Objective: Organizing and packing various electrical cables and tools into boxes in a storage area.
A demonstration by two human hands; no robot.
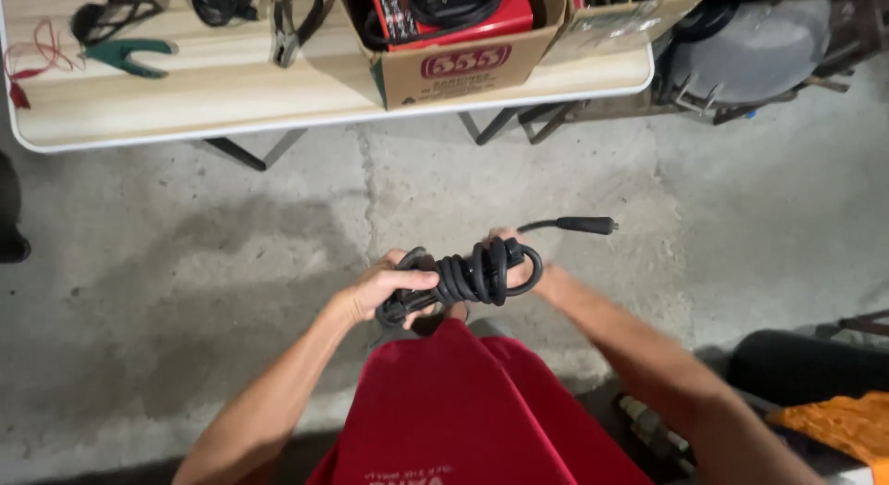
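Note:
A thick black cable [468, 274] is wound into a tight bundle and held in front of me over the concrete floor. My left hand [389, 290] grips the bundle's left end. At the right end, my right hand [519, 263] is mostly hidden behind the coils and holds them there. One free end with a black cylindrical plug [585, 225] sticks out to the right, above the right hand. Below the hands hangs red cloth [463, 411] with pale print.
A pale wooden-topped folding table [231, 96] stands ahead, carrying a green clamp [130, 54], black pliers [294, 26], dark goggles [111, 11], red thin wires [32, 63] and a cardboard box [454, 68] holding a red machine. A grey round object [759, 45] sits right; orange fabric [843, 425] lies lower right.

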